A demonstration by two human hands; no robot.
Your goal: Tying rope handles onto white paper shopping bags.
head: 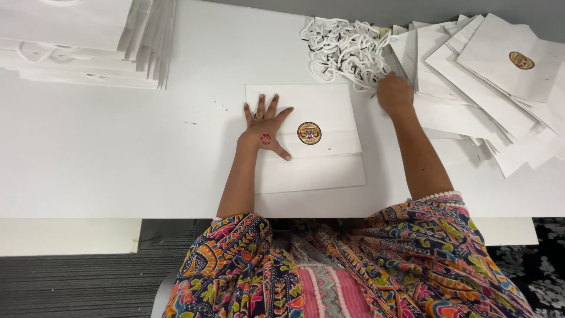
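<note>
The left hand point(266, 126) lies flat with fingers spread on the folded white paper bag point(312, 141), holding nothing. The right hand point(394, 94) reaches into the pile of white cord handles point(344, 47) just beyond it; its grip I cannot tell.

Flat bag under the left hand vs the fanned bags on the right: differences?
The flat bag lies alone, squared to the table edge, pinned by the left hand; the fanned bags overlap, skewed. The right hand rests at the fanned bags' edge. Both are white paper with a round seal.
</note>
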